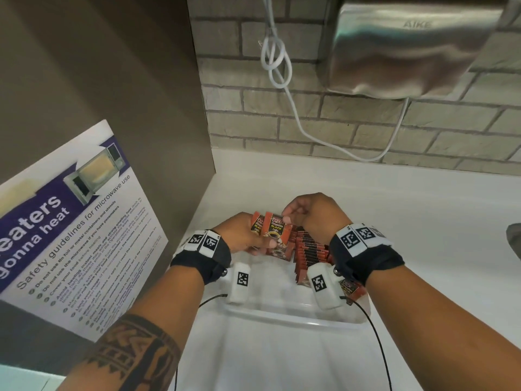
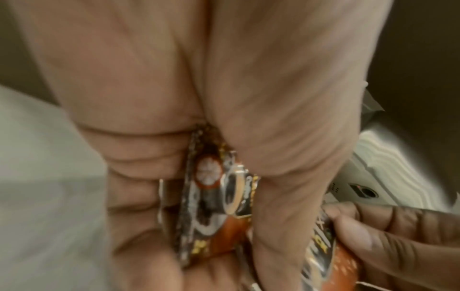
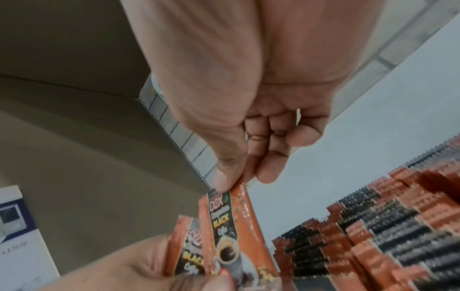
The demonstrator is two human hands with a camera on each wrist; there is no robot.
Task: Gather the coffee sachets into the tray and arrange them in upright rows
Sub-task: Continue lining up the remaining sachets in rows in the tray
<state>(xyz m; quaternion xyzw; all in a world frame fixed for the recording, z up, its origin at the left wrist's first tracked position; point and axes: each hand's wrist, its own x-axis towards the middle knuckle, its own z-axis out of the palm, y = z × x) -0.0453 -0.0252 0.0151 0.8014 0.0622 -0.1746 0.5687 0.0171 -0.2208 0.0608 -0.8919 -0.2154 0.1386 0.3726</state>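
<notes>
Left hand (image 1: 248,238) grips our loose sachets (image 1: 275,235) above the tray (image 1: 293,320); right hand (image 1: 310,213) pinches the front one's top edge; risk: pulling it drags its neighbour out, or we knock the upright row (image 1: 310,249).

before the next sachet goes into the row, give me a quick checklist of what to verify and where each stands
1. Left hand grips the small bunch of orange-and-black coffee sachets: ok.
2. Right hand pinches the front sachet's top edge: ok.
3. Upright row of sachets in the clear plastic tray stands neatly: ok.
4. All sachets in the tray upright: not ok, one lying sachet near the right wrist.
5. Free slot at the row's end: cannot tell.
</notes>
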